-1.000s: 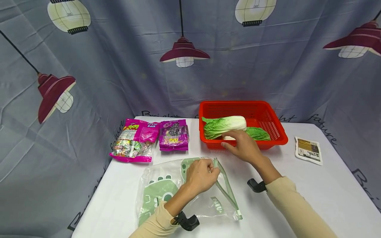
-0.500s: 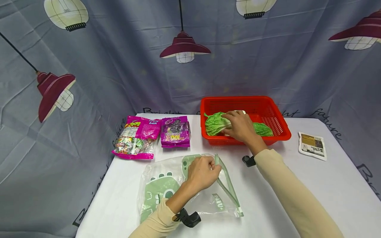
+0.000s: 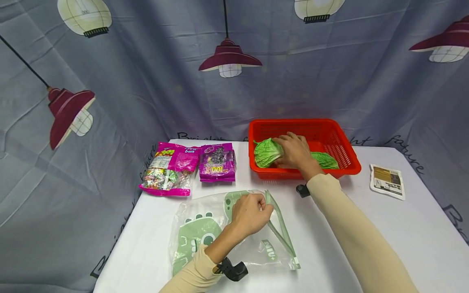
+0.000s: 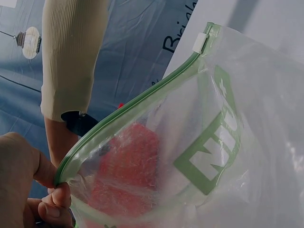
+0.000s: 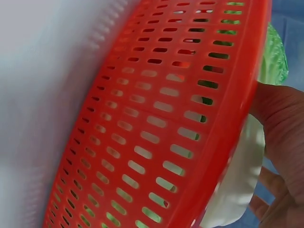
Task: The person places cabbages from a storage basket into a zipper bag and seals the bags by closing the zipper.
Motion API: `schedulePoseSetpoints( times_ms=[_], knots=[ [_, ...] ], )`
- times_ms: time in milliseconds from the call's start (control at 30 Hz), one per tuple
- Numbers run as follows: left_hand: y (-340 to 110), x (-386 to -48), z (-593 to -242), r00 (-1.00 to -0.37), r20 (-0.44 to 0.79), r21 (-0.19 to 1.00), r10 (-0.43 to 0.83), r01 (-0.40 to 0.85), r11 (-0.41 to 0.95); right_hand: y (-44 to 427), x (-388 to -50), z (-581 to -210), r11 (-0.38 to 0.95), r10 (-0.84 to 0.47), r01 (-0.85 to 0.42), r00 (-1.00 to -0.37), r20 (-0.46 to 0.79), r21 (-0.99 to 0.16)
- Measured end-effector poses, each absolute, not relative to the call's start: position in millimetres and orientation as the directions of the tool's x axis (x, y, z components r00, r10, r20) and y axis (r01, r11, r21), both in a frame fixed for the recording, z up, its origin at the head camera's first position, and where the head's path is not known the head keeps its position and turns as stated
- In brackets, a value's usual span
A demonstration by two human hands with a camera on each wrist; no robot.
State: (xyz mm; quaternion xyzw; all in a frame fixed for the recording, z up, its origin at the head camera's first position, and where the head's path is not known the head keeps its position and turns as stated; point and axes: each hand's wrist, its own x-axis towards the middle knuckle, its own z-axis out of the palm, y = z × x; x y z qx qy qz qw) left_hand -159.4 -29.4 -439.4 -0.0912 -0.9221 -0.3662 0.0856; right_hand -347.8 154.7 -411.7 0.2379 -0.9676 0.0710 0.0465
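My left hand (image 3: 250, 213) pinches the green zip edge of a clear zipper bag (image 3: 253, 252) with a green cartoon print, lying on the table. In the left wrist view, thumb and fingers hold that edge (image 4: 128, 111) up, and the bag's mouth gapes. My right hand (image 3: 293, 150) reaches into the red plastic basket (image 3: 346, 162) and grips a napa cabbage (image 3: 267, 152), its leafy end showing to the left. From the right wrist, the thumb is on the near side of the cabbage's white stalk (image 5: 237, 180), fingers beyond it. Another green leafy vegetable (image 3: 325, 160) lies at the basket's right.
Left of the basket are a pink bag of wrapped candies (image 3: 166, 171) and a smaller purple candy packet (image 3: 218, 162). A flat white-and-brown pouch (image 3: 386, 181) lies at the right on the white table (image 3: 329, 252). A grey printed curtain (image 3: 154, 81) stands behind.
My right hand has moved from the basket's front rim onto the cabbage and taken hold of it. The cabbage stays in the basket. My left hand keeps its hold on the bag's edge.
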Motion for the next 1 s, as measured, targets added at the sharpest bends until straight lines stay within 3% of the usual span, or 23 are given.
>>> schedulePoseSetpoints(
  times_ms=[267, 467, 1000],
  knots=[
    [-28.6, -158.4, -438.9, -0.972, 0.211, 0.663, 0.103, 0.220, 0.715, 152.4, -353.2, -411.7, 0.889, -0.451, -0.455, -0.889, 0.080, -0.050],
    [-31.4, -159.3, -439.0, -0.974, 0.202, 0.660, 0.103, 0.213, 0.720, 151.3, -354.9, -411.9, 0.893, -0.447, -0.451, -0.886, 0.122, -0.001],
    [-31.1, -160.1, -436.7, -0.975, 0.194, 0.675, 0.105, 0.210, 0.707, 166.0, -336.4, -398.3, 0.867, -0.438, -0.487, -0.844, 0.311, -0.101]
  ],
)
